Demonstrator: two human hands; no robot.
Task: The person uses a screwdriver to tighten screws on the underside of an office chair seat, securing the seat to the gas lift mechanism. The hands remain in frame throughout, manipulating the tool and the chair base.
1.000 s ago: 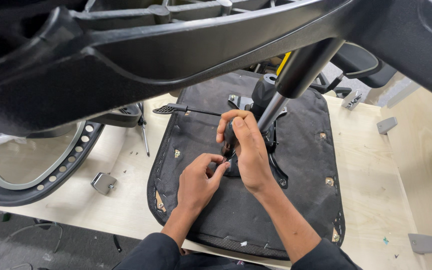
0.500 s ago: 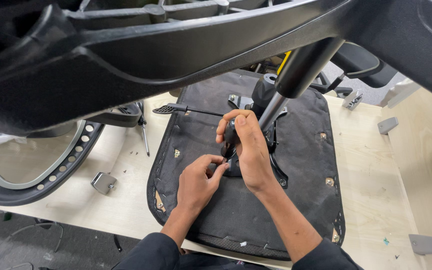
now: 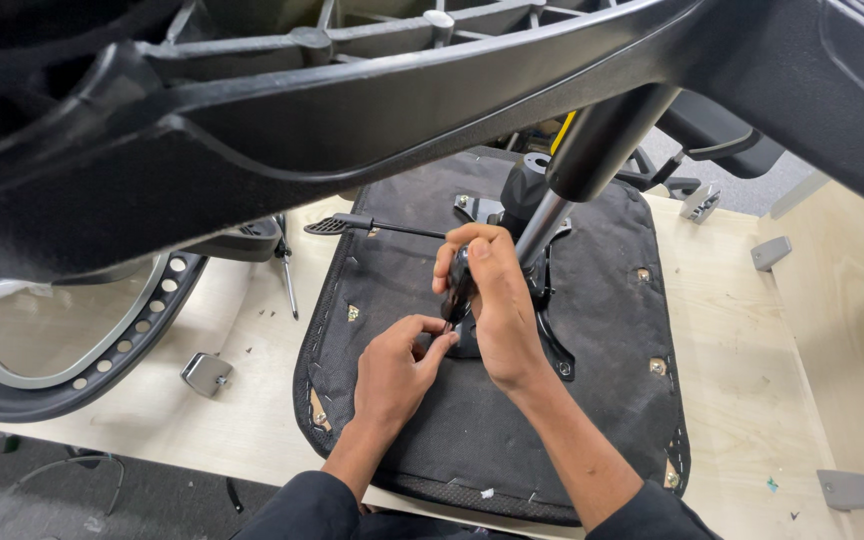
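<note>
right hand (image 3: 497, 305): fingers curled tight round a small black part, looks like a lever or knob, hard to tell which, right beside the chair's gas-lift column (image 3: 544, 228); held upright over the middle of the seat

left hand (image 3: 394, 368): thumb and fingertips pinched together on something tiny at the bottom end of that black part; too small to say if it's a screw or a clip; the two hands are touching there

black part (image 3: 458, 285): sits between both hands, just above the metal mechanism plate (image 3: 550, 335) bolted to the seat underside

seat underside (image 3: 512, 440): upside-down seat pan covered in black fabric, lying flat on the pale wooden worktop (image 3: 742, 330); control rod with a paddle handle (image 3: 352, 225) sticks out to the left

around it: chair base arm (image 3: 352, 110) looms across the top and blocks a lot of the view; mesh backrest frame (image 3: 72, 350) off to the left; small grey metal bracket (image 3: 207, 373) near it, another bracket (image 3: 849, 489) far right, well apart

what could bite, my guess: the tiny bit in the pinch could slip and vanish into the dark fabric; the right-hand grip is close to the column so knuckles could knock it; loose brackets near the table edge could get swept off by a sleeve
</note>
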